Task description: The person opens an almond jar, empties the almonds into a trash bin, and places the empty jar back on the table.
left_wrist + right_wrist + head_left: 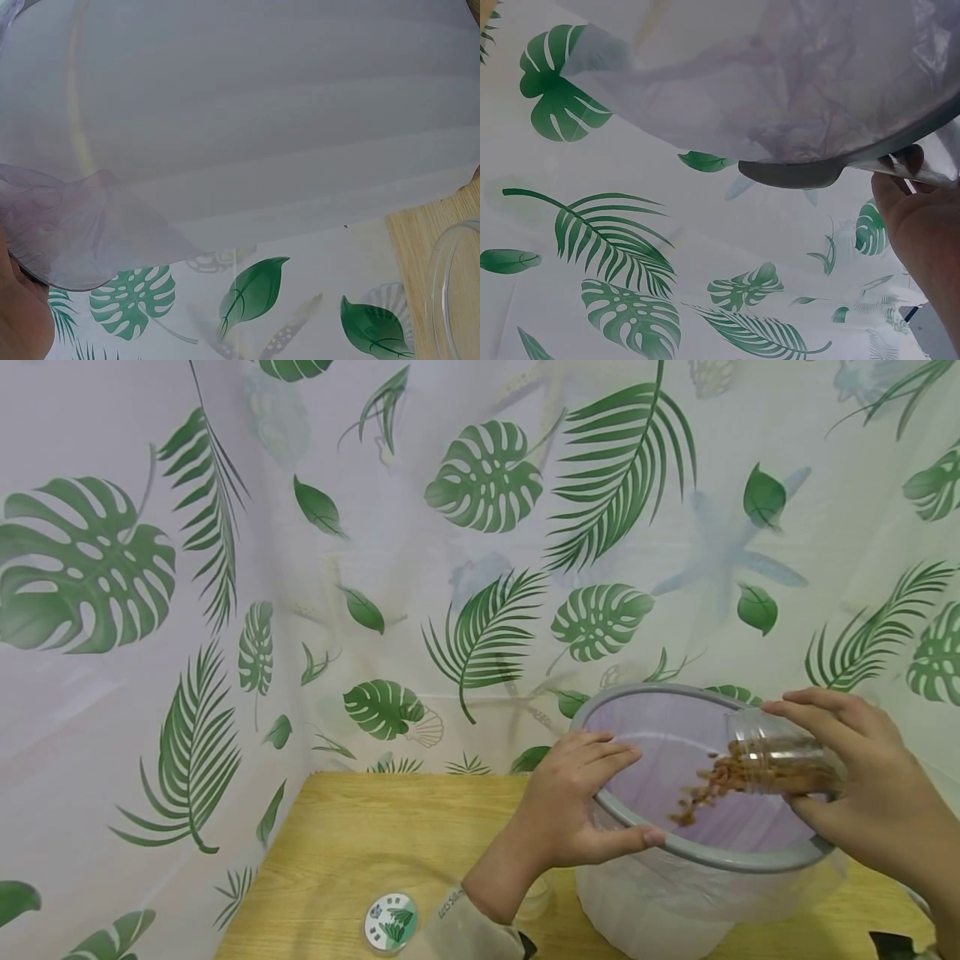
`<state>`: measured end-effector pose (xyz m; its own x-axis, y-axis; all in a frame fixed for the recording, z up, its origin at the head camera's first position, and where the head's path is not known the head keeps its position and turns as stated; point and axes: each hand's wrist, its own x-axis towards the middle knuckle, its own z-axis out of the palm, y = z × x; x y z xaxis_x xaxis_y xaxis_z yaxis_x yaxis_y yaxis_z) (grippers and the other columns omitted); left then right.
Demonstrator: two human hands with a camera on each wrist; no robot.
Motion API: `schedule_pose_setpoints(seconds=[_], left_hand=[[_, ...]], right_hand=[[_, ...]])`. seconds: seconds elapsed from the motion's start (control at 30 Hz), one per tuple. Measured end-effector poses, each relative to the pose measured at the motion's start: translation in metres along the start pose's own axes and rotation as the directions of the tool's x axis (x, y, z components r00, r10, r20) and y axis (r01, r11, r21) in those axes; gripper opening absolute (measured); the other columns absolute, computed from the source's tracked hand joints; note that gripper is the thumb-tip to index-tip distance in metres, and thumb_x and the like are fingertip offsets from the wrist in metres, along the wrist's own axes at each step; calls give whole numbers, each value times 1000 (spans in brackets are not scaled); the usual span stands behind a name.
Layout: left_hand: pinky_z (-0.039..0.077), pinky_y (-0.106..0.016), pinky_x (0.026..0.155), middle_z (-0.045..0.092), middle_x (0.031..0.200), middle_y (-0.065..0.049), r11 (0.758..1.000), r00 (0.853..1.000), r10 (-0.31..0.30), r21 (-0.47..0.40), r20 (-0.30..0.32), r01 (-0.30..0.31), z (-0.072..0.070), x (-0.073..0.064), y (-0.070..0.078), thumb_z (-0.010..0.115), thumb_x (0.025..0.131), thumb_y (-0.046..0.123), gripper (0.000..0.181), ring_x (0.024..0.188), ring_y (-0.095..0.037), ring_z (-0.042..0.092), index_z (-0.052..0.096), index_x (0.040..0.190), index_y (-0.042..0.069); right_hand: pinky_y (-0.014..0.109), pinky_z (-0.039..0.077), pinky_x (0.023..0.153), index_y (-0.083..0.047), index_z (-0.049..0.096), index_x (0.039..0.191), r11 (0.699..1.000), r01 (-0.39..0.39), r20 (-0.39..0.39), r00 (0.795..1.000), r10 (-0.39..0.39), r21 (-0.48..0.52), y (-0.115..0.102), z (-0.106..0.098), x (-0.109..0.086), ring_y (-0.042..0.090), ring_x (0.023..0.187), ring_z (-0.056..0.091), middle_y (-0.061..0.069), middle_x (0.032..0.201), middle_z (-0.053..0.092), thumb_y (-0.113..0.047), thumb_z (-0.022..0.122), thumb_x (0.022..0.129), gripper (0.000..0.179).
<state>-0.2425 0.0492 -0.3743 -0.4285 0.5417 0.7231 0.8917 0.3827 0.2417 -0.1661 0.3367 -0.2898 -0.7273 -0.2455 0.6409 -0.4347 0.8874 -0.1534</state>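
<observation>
Jar lies tipped between right hand fingers and thumb.

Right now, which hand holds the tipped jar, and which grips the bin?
The right hand holds the tipped clear jar spilling brown bits; the left hand grips the bin's grey rim.

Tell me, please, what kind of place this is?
Probably a small staged indoor work corner, not a real kitchen. A leaf-printed plastic curtain hangs on all sides of a wooden table, on which a grey-rimmed bin with a liner stands. The hands work over the bin.
</observation>
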Motion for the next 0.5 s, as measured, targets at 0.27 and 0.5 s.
schedule_pose_setpoints(seconds=[0.27, 0.5], left_hand=[[24, -28, 121, 60, 137, 9, 1000, 1000, 4, -5, 0, -4, 0, 0, 0, 70, 76, 62, 75, 139, -8, 42, 55, 139, 25], [24, -28, 121, 61, 136, 9, 1000, 1000, 2, 1, -3, -2, -1, 1, 1, 70, 75, 63, 75, 138, -9, 43, 57, 138, 24]], right_hand=[[5, 18, 95, -16, 55, 140, 1000, 20, -24, 1000, -20, 23, 0, 0, 0, 39, 131, 36, 17, 143, 45, 22, 85, 40, 111], [48, 27, 114, -15, 54, 140, 998, 32, -25, 999, -30, 56, 0, -1, 1, 40, 132, 36, 19, 144, 45, 23, 82, 42, 109]])
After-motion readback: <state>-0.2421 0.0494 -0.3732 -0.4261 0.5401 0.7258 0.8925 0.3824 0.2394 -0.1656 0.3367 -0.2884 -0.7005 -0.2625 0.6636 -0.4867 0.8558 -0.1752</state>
